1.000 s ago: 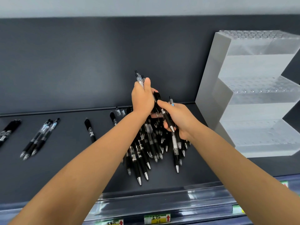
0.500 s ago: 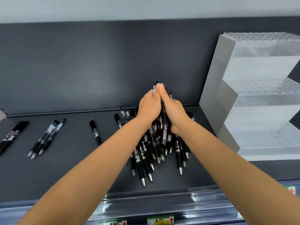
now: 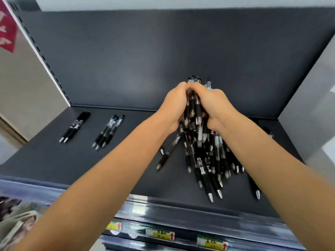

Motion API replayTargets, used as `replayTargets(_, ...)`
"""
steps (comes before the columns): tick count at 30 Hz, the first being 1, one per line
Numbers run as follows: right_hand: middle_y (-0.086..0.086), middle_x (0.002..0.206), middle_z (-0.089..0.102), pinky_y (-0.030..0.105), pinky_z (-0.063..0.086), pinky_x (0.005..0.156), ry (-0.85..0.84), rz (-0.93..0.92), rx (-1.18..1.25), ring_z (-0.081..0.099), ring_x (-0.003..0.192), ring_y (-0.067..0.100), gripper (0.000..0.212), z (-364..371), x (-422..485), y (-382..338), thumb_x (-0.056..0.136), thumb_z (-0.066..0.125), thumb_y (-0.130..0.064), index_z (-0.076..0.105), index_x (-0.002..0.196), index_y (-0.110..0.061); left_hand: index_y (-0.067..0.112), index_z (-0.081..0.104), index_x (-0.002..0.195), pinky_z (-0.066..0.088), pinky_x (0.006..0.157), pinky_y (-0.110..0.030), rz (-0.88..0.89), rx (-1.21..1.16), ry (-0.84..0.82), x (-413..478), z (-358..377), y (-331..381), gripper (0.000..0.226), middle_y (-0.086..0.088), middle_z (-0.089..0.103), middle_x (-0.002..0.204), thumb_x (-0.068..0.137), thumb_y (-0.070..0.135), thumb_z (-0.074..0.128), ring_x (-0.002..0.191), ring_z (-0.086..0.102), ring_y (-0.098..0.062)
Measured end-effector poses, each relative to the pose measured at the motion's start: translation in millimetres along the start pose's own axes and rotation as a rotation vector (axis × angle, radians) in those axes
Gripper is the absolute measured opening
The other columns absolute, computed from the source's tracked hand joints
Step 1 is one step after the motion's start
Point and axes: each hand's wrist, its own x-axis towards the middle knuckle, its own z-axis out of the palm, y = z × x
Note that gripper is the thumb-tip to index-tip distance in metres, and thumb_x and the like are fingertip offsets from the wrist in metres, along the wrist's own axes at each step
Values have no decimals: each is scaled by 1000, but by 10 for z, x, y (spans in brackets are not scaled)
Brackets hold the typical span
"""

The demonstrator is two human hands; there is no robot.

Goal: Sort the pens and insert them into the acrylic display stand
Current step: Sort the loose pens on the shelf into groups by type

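Both the left hand [image 3: 174,107] and right hand [image 3: 215,104] clasped a bundle of black click pens [image 3: 199,140] upright, tips splayed below the grip, probably to square them. The acrylic stand [image 3: 308,105] stood rightward.

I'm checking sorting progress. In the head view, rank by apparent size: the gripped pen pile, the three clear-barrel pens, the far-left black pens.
1. pen pile, gripped by left hand and right hand
2. three clear-barrel pens
3. far-left black pens, nearly alike

A dark shelf [image 3: 45,160] bears a pen heap [image 3: 208,160], pen trio [image 3: 108,131], black pair [image 3: 75,126].
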Motion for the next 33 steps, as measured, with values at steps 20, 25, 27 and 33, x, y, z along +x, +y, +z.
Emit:
replayTargets(20, 15, 70, 63, 17, 35, 33, 24, 271, -332, 55, 36, 18, 16, 1946, 187, 842, 79, 74, -11, 61, 82, -1, 6, 61, 101, 53, 63, -24, -58, 1329, -70, 498, -2798, -136, 23, -11, 74, 73, 94, 25, 50, 59, 71, -18)
replayTargets(25, 12, 63, 63, 18, 37, 35, -16, 284, -464, 60, 42, 22, 11, 1852, 216, 869, 79, 71, -11, 64, 82, -3, 6, 53, 117, 56, 67, -23, -83, 1132, -142, 489, -2678, -193, 32, -13, 74, 80, 96, 30, 48, 57, 70, -17)
replayTargets(27, 11, 63, 62, 18, 35, 34, 4, 252, -508, 58, 42, 21, 12, 1809, 236, 849, 80, 69, -14, 63, 79, -3, 10, 50, 115, 57, 65, -22, -104, 1096, -161, 451, -2602, -204, 28, -11, 73, 78, 95, 30, 52, 55, 70, -16)
replayTargets(33, 6, 59, 51, 20, 32, 35, 29, 162, -738, 41, 40, 17, 21, 1620, 260, 835, 79, 70, -24, 60, 80, -5, 12, 51, 99, 54, 68, -27, -23, 1298, -93, 398, -2529, -165, 29, -8, 70, 76, 94, 40, 53, 68, 71, -21)
